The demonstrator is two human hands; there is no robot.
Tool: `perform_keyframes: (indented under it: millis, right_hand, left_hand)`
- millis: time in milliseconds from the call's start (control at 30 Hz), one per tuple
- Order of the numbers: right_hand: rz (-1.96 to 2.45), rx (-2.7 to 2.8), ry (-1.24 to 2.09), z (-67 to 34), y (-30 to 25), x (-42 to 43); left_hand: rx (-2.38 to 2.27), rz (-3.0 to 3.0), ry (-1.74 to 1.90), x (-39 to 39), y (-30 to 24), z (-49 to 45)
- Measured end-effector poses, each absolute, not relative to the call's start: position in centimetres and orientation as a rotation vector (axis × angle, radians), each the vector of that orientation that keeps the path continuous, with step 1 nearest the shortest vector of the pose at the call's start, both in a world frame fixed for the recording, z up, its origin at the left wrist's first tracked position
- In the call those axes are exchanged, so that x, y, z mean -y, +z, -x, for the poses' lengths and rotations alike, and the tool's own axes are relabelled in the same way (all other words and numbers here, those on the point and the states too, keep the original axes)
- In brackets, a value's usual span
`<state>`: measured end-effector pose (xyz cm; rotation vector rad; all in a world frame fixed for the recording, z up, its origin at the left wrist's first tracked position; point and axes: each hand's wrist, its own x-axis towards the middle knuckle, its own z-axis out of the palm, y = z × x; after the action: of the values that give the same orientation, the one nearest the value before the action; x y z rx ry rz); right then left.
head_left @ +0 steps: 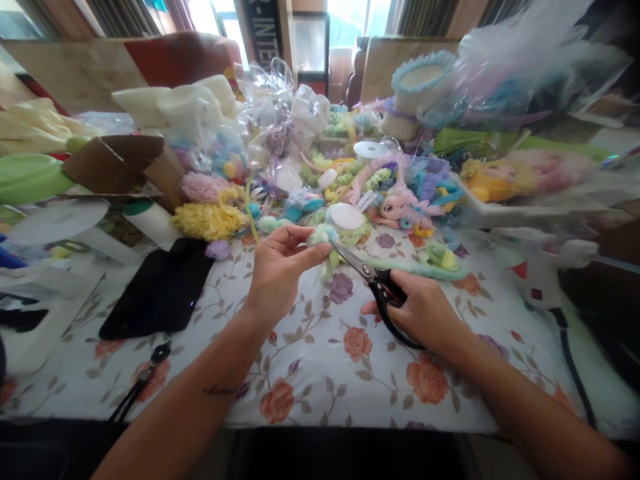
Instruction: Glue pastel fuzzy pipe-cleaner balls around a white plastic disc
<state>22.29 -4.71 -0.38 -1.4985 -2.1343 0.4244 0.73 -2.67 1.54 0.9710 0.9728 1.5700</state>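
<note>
Between thumb and fingers, my left hand (285, 260) pinches a small fluffy pale green and blue pompom (323, 235) above the middle of the cloth. My right hand (425, 303) grips black-handled scissors (369, 272) from the right side. Their blades point up and left, with the tips at the pompom's right edge; I cannot tell whether they touch its fibres. A pale green fuzzy strip (410, 268) lies on the cloth behind the scissors. Just beyond the pompom is a round white disc (347, 217).
A flowered cloth (310, 373) covers the table. To the left lie a black tablet (160, 290), yellow yarn (213, 217) and a cardboard box (125, 167). A pink-haired doll (400, 205) lies behind. On the right stands a white glue gun (545, 267) with a black cord.
</note>
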Motion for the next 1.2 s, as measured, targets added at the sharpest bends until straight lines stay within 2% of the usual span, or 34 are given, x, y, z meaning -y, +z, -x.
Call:
perform_keyframes:
  millis: [700,1200]
  right_hand:
    - [1.449,2.098,0.546,-22.51,-0.45,5.05]
    - [1.469,2.088,0.368,-22.13,-0.61,5.13]
  left_hand:
    - [-0.924,-0.977,1.591,2.84,1.68,-0.86]
    - [-0.884,-0.955,1.620,2.78,1.26,-0.90]
